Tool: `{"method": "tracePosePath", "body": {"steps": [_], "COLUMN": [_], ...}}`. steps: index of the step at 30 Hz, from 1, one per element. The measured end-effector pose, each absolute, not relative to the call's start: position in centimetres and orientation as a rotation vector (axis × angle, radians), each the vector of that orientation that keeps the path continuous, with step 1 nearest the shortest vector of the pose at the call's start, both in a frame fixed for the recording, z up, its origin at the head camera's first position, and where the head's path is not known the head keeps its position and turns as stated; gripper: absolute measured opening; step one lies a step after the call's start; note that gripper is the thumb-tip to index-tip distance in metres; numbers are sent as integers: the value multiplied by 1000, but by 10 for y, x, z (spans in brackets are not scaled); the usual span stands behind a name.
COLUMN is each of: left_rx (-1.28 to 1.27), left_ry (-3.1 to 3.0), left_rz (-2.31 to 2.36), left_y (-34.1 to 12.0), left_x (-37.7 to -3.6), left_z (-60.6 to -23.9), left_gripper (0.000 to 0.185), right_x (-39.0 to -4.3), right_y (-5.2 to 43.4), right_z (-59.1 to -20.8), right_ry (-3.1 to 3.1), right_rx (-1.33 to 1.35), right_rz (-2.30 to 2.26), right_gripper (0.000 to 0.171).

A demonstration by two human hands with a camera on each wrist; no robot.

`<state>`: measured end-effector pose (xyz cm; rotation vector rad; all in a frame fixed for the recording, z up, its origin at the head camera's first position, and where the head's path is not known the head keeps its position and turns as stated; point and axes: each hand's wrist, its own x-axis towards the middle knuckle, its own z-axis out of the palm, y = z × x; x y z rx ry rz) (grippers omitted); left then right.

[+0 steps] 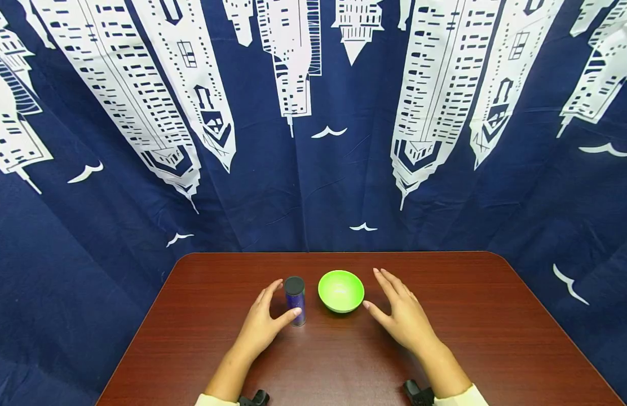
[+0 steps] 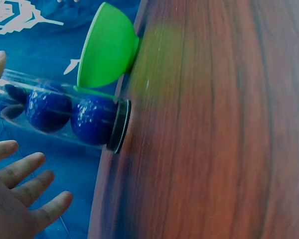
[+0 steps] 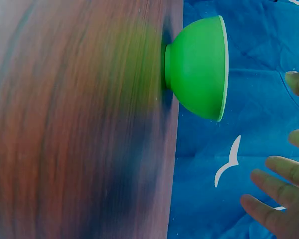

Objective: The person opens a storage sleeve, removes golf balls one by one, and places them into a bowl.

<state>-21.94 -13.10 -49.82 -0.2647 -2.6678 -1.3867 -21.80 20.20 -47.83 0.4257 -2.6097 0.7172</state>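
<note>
Left hand point(image 1: 261, 324) spread, clear tube point(image 1: 295, 299) standing at its two o'clock (thumb contact, I can't tell), right hand point(image 1: 407, 320) spread too, green bowl point(image 1: 341, 291) at its ten o'clock!

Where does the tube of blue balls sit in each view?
Head: the tube, below centre, slightly left.
Left wrist: the tube, at left, sideways in the picture.
Right wrist: not in it.
Shared landmark: the green bowl, in all views: right of the tube in head, above it in left wrist.
</note>
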Motion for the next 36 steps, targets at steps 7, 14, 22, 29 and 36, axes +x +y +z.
{"method": "tracePosePath", "body": {"steps": [7, 14, 22, 29, 36], "left_rx": [-279, -301, -287, -248, -224], "left_ry": [-2613, -2620, -2582, -2533, -2525], "left_rz": [-1501, -1507, -1556, -1512, -1515], "left_y": [-123, -115, -110, -105, -104], "left_x": [-217, -216, -214, -217, -218], "left_z": [-499, -505, -508, -513, -512], "left_gripper": [88, 82, 78, 64, 58], "right_x": [-215, -210, -205, -202, -200], "right_y": [197, 192, 183, 177, 169], "right_z": [-480, -481, -478, -475, -475], "right_ry": [-2603, -2633, -2619, -2583, -2597], "right_rx": [465, 443, 501, 544, 576], "right_rz": [787, 879, 951, 968, 966], "right_gripper": [75, 75, 75, 74, 69]}}
